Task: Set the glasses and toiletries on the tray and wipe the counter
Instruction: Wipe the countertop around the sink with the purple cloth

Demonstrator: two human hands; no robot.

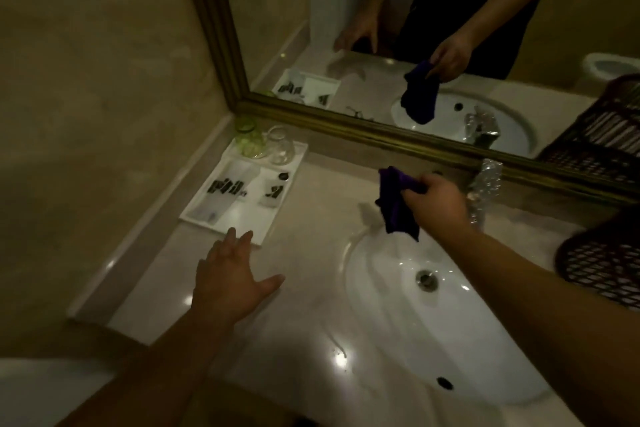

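A white tray (264, 229) lies on the pale counter (304, 274) in the far left corner by the wall. Two glasses stand upside down at its far end: a green one (250, 142) and a clear one (280, 146). Packaged toiletries (227, 188) with dark labels lie flat in the tray. My left hand (232, 279) rests flat on the counter, fingers spread, fingertips at the tray's near edge. My right hand (437, 202) grips a dark purple cloth (396, 204), which hangs above the back rim of the sink.
A white oval sink (460, 329) with a metal drain fills the middle right. A chrome tap (485, 191) stands behind it. A dark woven basket (602, 263) sits at the right edge. A gold-framed mirror (363, 133) runs along the back.
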